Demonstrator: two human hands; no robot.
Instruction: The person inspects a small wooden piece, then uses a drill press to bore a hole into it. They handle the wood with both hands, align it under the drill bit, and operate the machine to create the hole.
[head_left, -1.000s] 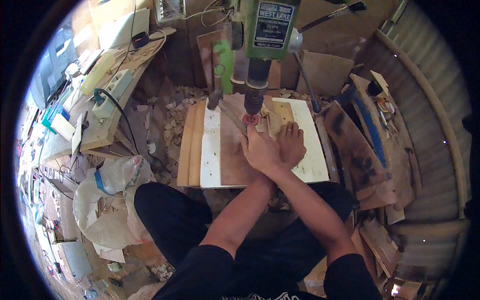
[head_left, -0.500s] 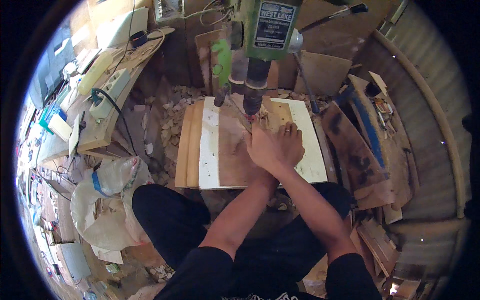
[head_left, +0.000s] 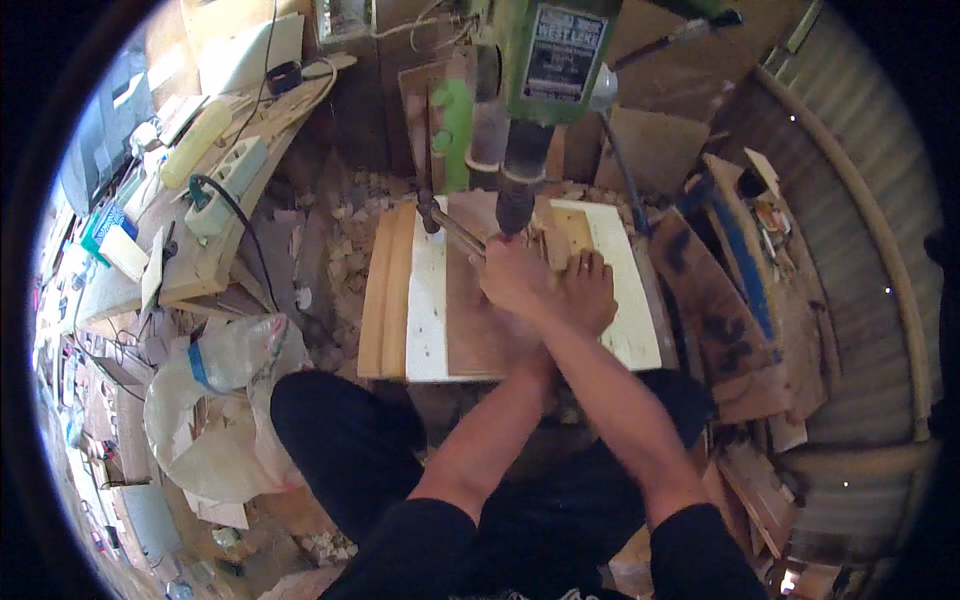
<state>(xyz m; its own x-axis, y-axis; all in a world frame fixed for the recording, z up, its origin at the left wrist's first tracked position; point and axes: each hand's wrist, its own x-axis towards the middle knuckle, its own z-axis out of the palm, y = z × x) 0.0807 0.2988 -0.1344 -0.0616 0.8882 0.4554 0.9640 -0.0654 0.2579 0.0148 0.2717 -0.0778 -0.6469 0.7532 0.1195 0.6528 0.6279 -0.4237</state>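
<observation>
My forearms cross, the right one over the left. My right hand is closed round the end of the handle of a hammer, its dark head lying off to the left. This hand sits directly under the dark chuck of a green drill press; the chuck's lower tip is partly hidden by the fingers. On the right, my left hand rests with fingers stretched out over a brown wooden board. Beneath that board is a white panel with small holes along its edge.
Stacked pale wood strips border the panel's left side. A bench with a power strip stands at the left, above a white sack of offcuts. Wood chips cover the floor behind. A stained plank leans at the right.
The hammer has swung so its head sits lower and further left, and my right hand has shifted slightly with it. My left hand stays on the board. The whole view has shifted slightly.
</observation>
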